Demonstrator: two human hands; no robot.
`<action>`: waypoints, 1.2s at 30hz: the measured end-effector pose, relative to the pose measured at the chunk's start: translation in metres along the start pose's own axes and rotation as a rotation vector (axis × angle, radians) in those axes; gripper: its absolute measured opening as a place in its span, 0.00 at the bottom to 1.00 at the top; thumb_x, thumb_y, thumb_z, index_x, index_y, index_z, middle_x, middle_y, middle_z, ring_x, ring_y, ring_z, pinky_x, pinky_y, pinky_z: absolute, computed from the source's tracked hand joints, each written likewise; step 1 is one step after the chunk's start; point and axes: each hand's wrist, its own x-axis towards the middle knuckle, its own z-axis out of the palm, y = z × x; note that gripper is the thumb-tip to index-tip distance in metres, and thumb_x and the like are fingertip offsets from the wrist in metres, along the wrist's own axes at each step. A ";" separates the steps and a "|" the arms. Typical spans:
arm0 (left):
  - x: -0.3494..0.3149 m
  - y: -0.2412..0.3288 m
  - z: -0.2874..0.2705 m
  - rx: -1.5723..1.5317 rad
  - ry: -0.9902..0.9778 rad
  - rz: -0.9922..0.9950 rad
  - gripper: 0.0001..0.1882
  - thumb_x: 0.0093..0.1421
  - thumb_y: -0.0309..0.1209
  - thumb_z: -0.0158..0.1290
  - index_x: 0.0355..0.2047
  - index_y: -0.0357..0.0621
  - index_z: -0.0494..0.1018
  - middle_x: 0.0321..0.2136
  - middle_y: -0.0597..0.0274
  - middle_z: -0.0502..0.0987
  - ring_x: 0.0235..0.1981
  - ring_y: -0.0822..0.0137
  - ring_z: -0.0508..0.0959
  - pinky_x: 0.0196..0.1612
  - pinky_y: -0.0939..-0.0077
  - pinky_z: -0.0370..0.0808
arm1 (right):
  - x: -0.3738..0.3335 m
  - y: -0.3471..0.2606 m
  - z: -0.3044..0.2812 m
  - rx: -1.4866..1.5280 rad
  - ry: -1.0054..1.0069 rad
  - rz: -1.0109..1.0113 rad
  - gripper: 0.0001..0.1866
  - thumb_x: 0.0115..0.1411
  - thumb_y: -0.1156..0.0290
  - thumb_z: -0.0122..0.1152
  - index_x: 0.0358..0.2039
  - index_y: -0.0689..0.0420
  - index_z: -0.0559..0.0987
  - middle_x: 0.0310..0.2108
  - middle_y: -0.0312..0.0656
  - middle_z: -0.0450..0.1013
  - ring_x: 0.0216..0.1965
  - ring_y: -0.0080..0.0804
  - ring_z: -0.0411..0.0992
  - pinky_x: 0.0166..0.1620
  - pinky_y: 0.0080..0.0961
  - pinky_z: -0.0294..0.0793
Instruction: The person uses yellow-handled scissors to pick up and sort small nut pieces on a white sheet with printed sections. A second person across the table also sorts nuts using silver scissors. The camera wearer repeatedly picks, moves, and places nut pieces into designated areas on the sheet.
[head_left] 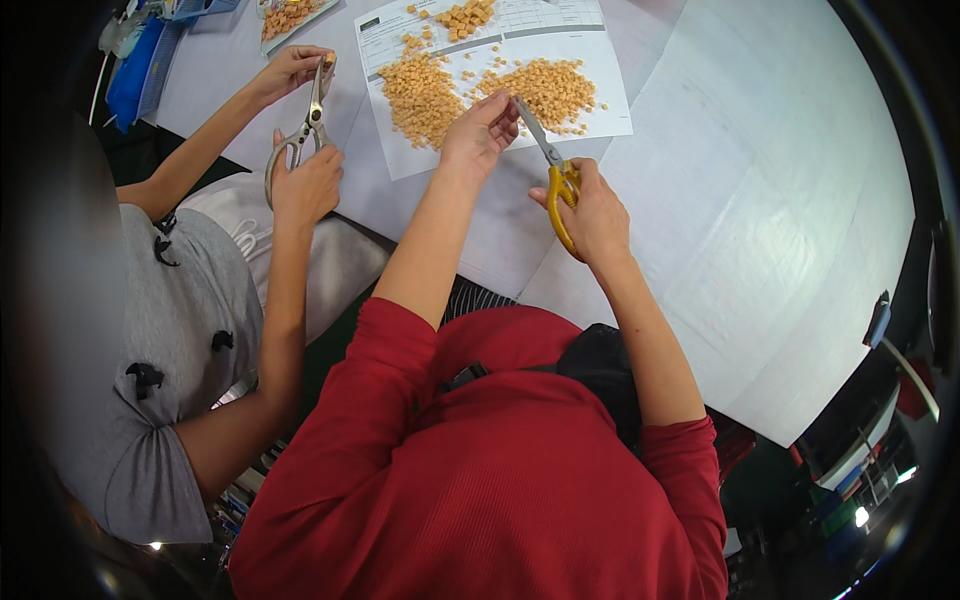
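My right hand (600, 215) grips a pair of scissors (556, 205) with yellow handles, their blades pointing up and to the left. The blade tips meet the fingers of my left hand (478, 135). Those fingers are pinched together, and whatever they hold is too small and hidden to name. Just beyond lie two heaps of small orange cubes, a left heap (420, 100) and a right heap (550, 92). Larger orange cubes (466, 18) sit farther back. All of them rest on printed white paper sheets (605, 60).
To my left, a person in grey works with silver scissors (316, 112); their right hand (308, 187) holds the handles, their left hand (290, 72) a small orange piece. A plastic bag of orange pieces (290, 18) and a blue basket (160, 60) stand at the far left of the white table (780, 220).
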 end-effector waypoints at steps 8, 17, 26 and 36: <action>-0.004 -0.008 0.001 -0.027 -0.008 -0.043 0.09 0.59 0.33 0.56 0.38 0.47 0.75 0.31 0.68 0.76 0.33 0.72 0.73 0.36 0.76 0.71 | -0.001 -0.002 0.000 -0.004 0.017 -0.017 0.35 0.48 0.41 0.64 0.44 0.58 0.69 0.34 0.49 0.75 0.33 0.48 0.76 0.33 0.40 0.74; 0.012 0.005 -0.007 0.574 0.215 0.416 0.11 0.57 0.32 0.58 0.39 0.43 0.78 0.32 0.64 0.79 0.32 0.72 0.77 0.34 0.76 0.73 | 0.011 0.000 0.002 -0.027 -0.101 0.121 0.30 0.51 0.48 0.65 0.42 0.59 0.69 0.31 0.50 0.75 0.33 0.49 0.75 0.33 0.40 0.73; 0.075 0.072 -0.010 1.254 0.554 1.004 0.08 0.54 0.30 0.56 0.34 0.44 0.79 0.29 0.57 0.81 0.31 0.59 0.80 0.37 0.65 0.75 | 0.013 0.009 0.007 0.033 -0.058 0.103 0.25 0.53 0.56 0.64 0.43 0.60 0.69 0.30 0.51 0.76 0.33 0.49 0.75 0.33 0.40 0.73; 0.081 0.065 -0.002 1.533 0.498 1.030 0.07 0.51 0.34 0.59 0.28 0.46 0.77 0.25 0.60 0.79 0.31 0.58 0.79 0.35 0.62 0.74 | 0.007 0.013 0.001 0.037 -0.039 0.089 0.24 0.52 0.60 0.65 0.44 0.58 0.68 0.32 0.49 0.76 0.33 0.47 0.76 0.34 0.39 0.74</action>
